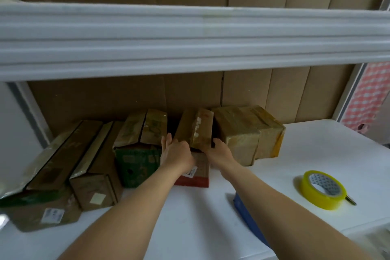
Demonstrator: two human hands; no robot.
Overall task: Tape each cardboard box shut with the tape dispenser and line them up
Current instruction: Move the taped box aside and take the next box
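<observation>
A narrow taped cardboard box with a red base [195,131] stands in a row of boxes against the back wall. My left hand [176,151] presses its left side and my right hand [219,150] grips its right front corner. To its left stand a green-printed box [140,145], a slim brown box [95,167] and a long box [48,177]. To its right is a larger taped box [247,133]. A roll of yellow tape [324,190] lies flat on the white table [190,217], far right of my hands.
A white shelf beam [190,42] runs overhead across the view. Cardboard sheets [126,99] line the wall behind the boxes. A blue object [249,217] lies under my right forearm. A red checked cloth [367,97] hangs at the right.
</observation>
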